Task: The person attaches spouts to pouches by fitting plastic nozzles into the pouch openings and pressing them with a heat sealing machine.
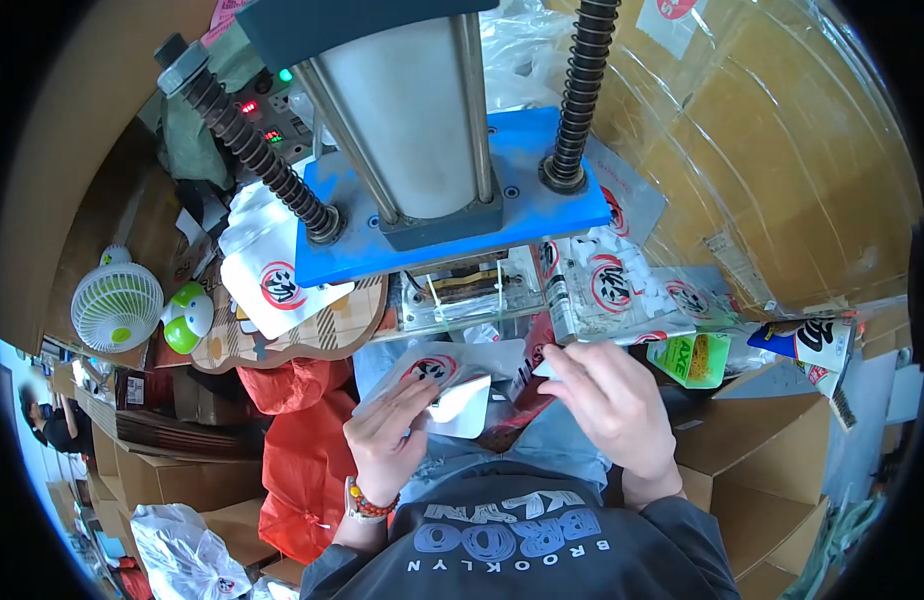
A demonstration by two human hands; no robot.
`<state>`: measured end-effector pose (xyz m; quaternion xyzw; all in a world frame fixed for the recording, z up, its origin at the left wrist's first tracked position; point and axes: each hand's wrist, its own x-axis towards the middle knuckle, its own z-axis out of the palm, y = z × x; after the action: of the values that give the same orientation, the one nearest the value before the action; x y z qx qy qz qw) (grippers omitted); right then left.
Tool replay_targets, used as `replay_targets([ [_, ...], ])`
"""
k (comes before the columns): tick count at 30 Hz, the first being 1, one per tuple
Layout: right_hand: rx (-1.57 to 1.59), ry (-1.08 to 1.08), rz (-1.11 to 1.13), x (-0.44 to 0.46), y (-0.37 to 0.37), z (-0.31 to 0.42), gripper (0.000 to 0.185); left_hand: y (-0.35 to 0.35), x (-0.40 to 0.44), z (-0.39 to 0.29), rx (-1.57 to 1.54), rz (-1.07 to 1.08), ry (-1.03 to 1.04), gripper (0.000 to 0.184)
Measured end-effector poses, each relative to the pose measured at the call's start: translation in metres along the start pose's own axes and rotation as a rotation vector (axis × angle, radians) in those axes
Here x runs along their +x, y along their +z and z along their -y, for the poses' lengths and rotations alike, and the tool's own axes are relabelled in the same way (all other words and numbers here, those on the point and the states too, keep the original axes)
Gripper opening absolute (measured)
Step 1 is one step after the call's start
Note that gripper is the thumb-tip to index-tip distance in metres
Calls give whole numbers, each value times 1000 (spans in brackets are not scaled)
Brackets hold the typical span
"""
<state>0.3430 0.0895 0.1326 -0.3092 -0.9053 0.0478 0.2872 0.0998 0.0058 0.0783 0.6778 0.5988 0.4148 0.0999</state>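
Observation:
Over my lap, my left hand [387, 432] grips a clear plastic package [397, 385] bearing a red-ringed black logo, its fingers lying across the front. A white card [464, 408] sticks out beside those fingertips. My right hand [612, 405] is closed in a pinch to the right of the package, with a small pale piece at its fingertips whose kind I cannot make out. Behind both hands stands a press with a blue plate [532, 215] and a metal tooling block [467, 290] underneath. A stack of clear logo packages [612, 287] lies right of the block.
White logo cards [272, 300] rest on a patterned board at left, near a small fan [117, 307]. A green sponge pack [690, 360] is at right. Cardboard boxes [752, 450] and a red bag [307, 480] flank my lap. Another person [62, 425] is far left.

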Motion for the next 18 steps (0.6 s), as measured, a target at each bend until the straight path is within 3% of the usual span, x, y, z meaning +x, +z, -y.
replay_targets([
  [5,219,-116,-22,8,5,11,45,-8,8,-12,138,12,151,37],
  [7,349,-125,-54,8,3,13,45,-15,3,-16,-54,118,138,39],
  [9,412,-65,-56,8,8,12,49,-5,4,-12,-121,130,148,28],
  [11,377,-12,29,12,22,5,61,20,1,3,-272,158,-84,15],
  [13,268,41,-28,14,45,-10,71,58,-17,42,-392,197,-327,12],
  [17,367,267,-312,4,16,-30,49,71,9,50,-859,53,-719,14],
  [18,361,371,-334,1,13,-39,43,70,20,51,-964,13,-728,20],
])
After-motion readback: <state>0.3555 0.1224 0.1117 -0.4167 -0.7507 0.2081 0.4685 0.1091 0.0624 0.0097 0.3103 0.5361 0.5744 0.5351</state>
